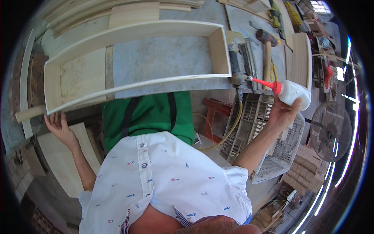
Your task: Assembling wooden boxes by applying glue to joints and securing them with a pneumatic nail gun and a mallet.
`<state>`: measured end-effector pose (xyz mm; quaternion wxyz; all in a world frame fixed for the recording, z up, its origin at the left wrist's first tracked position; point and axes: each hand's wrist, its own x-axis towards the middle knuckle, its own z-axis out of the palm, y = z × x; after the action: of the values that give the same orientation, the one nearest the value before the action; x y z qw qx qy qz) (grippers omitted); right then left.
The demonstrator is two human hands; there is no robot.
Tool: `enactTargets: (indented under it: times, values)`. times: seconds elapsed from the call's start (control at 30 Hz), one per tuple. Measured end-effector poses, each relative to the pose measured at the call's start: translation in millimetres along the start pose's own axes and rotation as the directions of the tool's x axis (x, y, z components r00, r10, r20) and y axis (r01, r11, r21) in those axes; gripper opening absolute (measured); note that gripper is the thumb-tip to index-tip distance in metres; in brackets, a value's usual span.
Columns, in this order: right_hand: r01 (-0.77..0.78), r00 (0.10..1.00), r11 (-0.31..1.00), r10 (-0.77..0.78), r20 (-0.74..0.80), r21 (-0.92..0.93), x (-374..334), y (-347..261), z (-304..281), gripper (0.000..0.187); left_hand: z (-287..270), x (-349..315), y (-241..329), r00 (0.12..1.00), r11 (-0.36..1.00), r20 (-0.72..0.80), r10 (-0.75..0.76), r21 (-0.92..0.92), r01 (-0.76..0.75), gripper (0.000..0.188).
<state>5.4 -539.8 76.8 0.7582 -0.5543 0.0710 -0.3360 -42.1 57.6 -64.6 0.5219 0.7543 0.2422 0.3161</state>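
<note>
Bottle (pixel 298 96) clear of frame edge (pixel 223 48)

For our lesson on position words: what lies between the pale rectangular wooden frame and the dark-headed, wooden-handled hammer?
The head view shows a dark cylindrical tool beside the frame, then long grey metal-looking strips nearer the hammer.

Soft light makes the shirt (pixel 167 171) and wood box (pixel 218 46) look nice & bright, but the far R side is v. dark, w/ white light strips (pixel 356 113) and a glary patch (pixel 321 6) up top R. Straight things bend near the round rim, the corners are all black, & small bits in the bg look a bit fuzzy.
</note>
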Motion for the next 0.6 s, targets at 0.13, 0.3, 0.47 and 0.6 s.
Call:
enactTargets:
  times: [0.13, 0.3, 0.47, 0.6]
  values:
    - [-0.009, 0.997, 0.997, 0.015, -0.082, 0.08, 40.5, -9.5, 6.3, 0.051, -0.7, 2.2, 0.2, 1.0, 1.0, 0.024, 0.001, -0.003, -0.001, 0.061]
    - [0.052, 0.93, 0.643, 0.248, 0.272, -0.764, 114.2, 4.7, 44.1, 0.05, -2.2, -0.6, -0.1, 1.0, 1.0, 0.016, -0.012, 0.021, 0.011, 0.059]
    - [0.588, 0.78, -0.181, 0.388, 0.492, -0.789, 199.9, 85.9, 95.2, 0.05, -12.8, -16.8, -3.4, 0.995, 0.996, -0.041, -0.094, 0.0, 0.094, 0.044]
    - [0.718, 0.685, -0.463, 0.601, 0.411, -0.519, 236.8, 157.3, 128.1, 0.031, -35.8, -45.2, -6.1, 0.977, 0.982, -0.118, -0.177, 0.05, 0.184, 0.027]
